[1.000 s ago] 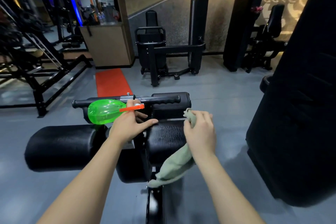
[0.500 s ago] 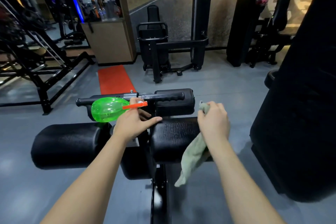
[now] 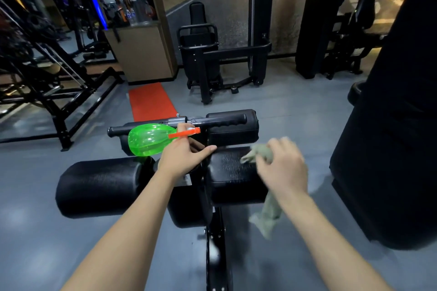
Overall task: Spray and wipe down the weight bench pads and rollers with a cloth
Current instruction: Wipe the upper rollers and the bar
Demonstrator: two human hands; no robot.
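Observation:
My left hand (image 3: 183, 157) grips a green spray bottle (image 3: 149, 139) with an orange trigger, held sideways over the gap between two black foam rollers. The left roller (image 3: 101, 188) lies below and to the left of that hand. My right hand (image 3: 282, 168) is closed on a pale green cloth (image 3: 261, 152), pressed on the top right end of the right roller (image 3: 233, 172); the cloth's tail hangs down past the roller's end. Beyond the rollers a black handle bar (image 3: 220, 121) and a smaller pad (image 3: 233, 136) sit on the bench frame. The right hand is blurred.
A tall black padded upright (image 3: 387, 149) stands close on the right. The bench's black frame post (image 3: 216, 250) runs down between my arms. An orange mat (image 3: 151, 101), black gym machines (image 3: 224, 54) and a rack (image 3: 47, 82) stand further off on the grey floor.
My right hand first slid with the cloth to the right end of the right roller, then moved back a little and up onto its top. The left hand kept the bottle steady.

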